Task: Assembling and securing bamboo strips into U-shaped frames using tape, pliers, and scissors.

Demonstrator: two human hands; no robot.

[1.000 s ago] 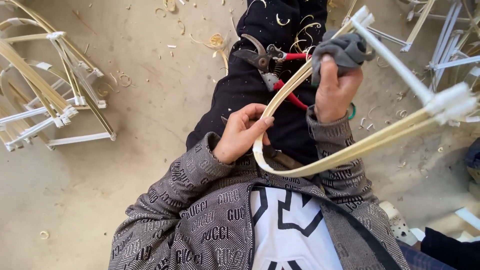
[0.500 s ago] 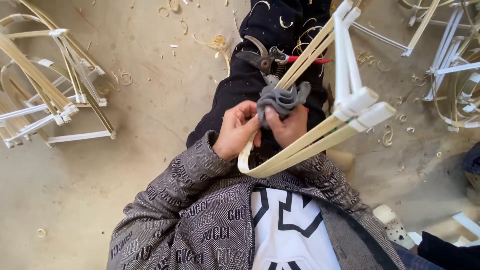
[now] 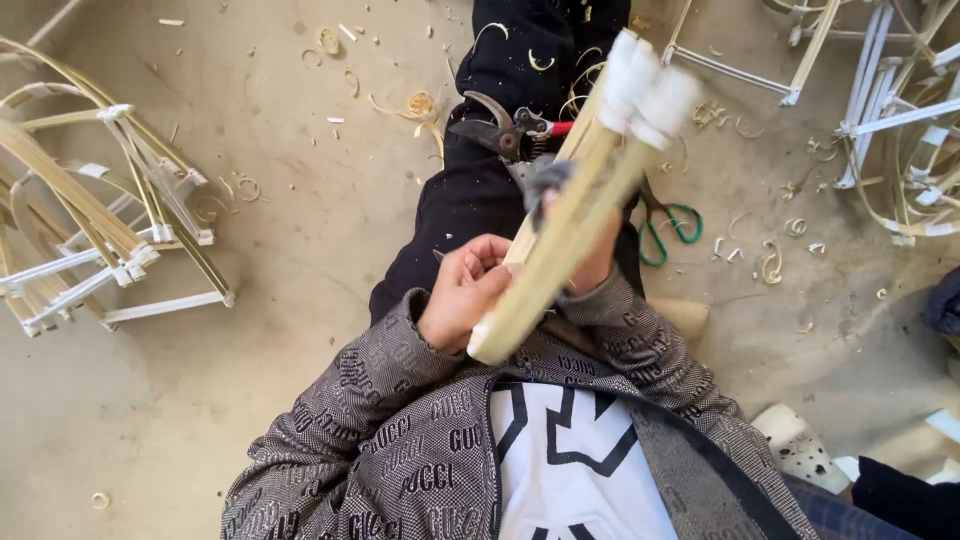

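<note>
I hold a bent bamboo strip frame point(image 3: 565, 225) upright over my lap, its pale strips closed together and its top ends wrapped in white tape point(image 3: 645, 85). My left hand point(image 3: 462, 292) grips the lower curved end of the frame. My right hand point(image 3: 595, 250) is mostly hidden behind the strips and clasps them together with a grey rag point(image 3: 545, 180). Red-handled pruning shears point(image 3: 505, 128) lie on my black trouser leg just beyond the frame.
Finished bamboo frames point(image 3: 110, 230) with white-taped joints are piled at the left, more frames point(image 3: 880, 90) at the upper right. Green-handled scissors point(image 3: 665, 220) lie on the dusty floor beside my leg. Bamboo shavings point(image 3: 420, 105) are scattered about. A white perforated shoe point(image 3: 800, 445) sits at the lower right.
The frame swung from pointing right to standing upright and its strips closed together. My right hand with the rag came down from the top to the middle of the strips.
</note>
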